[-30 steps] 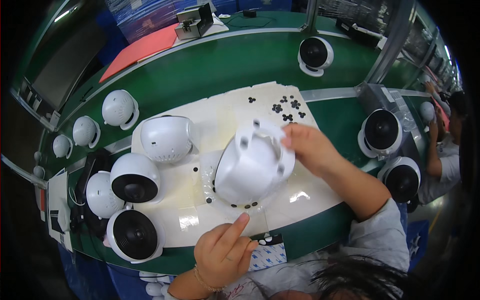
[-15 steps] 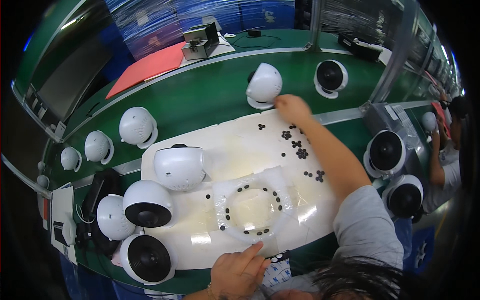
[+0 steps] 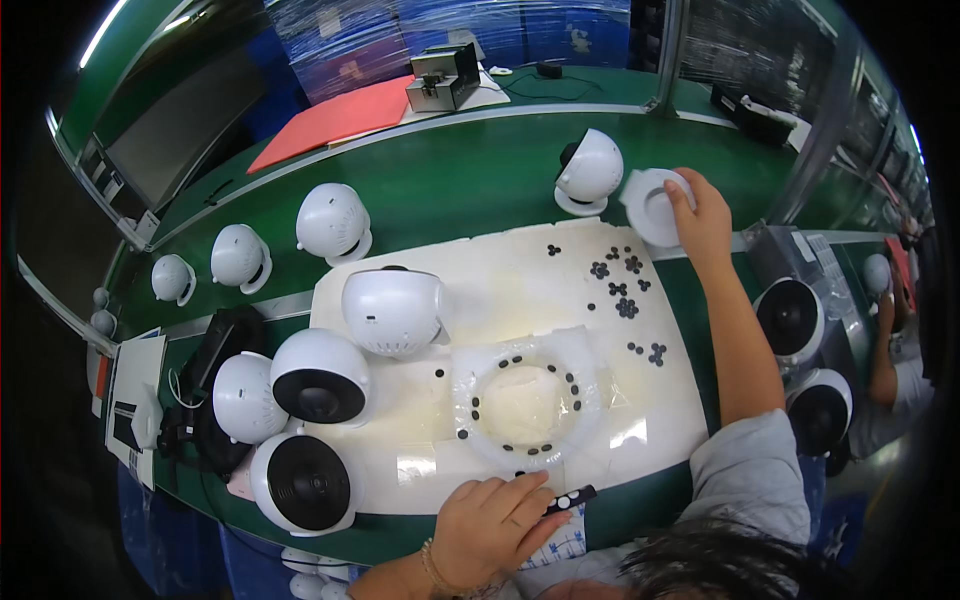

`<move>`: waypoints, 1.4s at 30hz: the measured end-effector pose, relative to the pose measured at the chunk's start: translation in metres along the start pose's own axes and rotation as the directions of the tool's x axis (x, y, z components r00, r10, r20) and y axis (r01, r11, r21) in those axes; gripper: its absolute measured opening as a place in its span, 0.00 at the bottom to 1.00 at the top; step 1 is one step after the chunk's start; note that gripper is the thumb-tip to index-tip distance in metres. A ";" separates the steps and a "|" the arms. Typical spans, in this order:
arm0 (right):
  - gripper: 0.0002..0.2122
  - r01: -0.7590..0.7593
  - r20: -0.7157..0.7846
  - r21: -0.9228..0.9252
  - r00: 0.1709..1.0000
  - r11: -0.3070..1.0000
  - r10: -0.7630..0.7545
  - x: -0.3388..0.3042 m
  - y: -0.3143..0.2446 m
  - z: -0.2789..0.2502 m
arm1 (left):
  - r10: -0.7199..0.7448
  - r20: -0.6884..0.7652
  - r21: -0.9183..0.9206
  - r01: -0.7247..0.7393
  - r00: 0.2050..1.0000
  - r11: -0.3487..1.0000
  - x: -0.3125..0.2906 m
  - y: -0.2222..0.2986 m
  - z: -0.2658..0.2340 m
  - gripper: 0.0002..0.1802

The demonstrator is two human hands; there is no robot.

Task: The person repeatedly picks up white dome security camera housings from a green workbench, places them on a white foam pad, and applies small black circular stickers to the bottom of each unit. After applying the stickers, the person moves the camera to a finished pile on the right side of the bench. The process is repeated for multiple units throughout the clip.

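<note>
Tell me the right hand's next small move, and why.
It would probably be best to draw the white device in the right hand inward, toward the black pads laid in a ring on the white board. The hand holds it by the board's far right corner, its ringed, disc-shaped face showing, while the left hand is just nearside of those pads.

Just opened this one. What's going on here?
A person's right hand has a grip on a white rounded piece, tilted beyond the far right corner of a white board. The left hand is at the board's near edge, by a dark strip. Small black dots form a ring on the board; white ball-shaped devices stand around.
</note>
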State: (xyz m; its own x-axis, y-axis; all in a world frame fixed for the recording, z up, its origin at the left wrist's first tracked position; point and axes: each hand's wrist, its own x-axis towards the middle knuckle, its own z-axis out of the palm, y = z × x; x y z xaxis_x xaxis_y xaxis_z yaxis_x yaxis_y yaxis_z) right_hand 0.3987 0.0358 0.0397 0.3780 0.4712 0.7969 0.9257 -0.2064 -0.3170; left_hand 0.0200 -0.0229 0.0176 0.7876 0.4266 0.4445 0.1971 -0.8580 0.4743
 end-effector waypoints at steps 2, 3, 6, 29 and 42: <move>0.13 -0.433 0.353 0.683 0.901 0.589 0.253 -0.010 -0.056 -0.029 | 0.036 -0.044 0.000 -0.036 0.998 0.999 -0.001 -0.001 -0.001 0.12; 0.13 -0.499 0.478 0.727 0.861 0.472 0.175 -0.017 -0.074 -0.041 | 0.038 -0.065 -0.007 -0.038 0.997 0.999 -0.002 -0.001 -0.001 0.13; 0.13 -0.738 0.767 0.638 0.633 0.220 -0.103 -0.043 -0.119 -0.058 | 0.034 -0.118 -0.009 -0.035 0.992 0.999 -0.004 -0.001 -0.003 0.12; 0.06 0.595 -0.007 0.632 0.645 0.496 -0.764 -0.128 -0.132 -0.112 | 0.013 -0.254 0.060 0.003 0.967 0.998 -0.002 0.001 0.000 0.14; 0.07 -0.543 0.684 0.706 0.689 0.455 -0.240 -0.089 -0.129 -0.060 | -0.033 -0.240 0.127 0.065 0.970 0.990 0.000 -0.007 0.004 0.35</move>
State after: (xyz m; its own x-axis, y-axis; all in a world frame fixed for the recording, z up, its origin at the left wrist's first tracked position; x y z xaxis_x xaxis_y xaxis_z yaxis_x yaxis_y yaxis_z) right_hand 0.2447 -0.0313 0.0408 0.0483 0.9608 0.2731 0.2262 0.2558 -0.9399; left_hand 0.0208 -0.0178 0.0115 0.6174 0.5109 0.5982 0.3206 -0.8578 0.4017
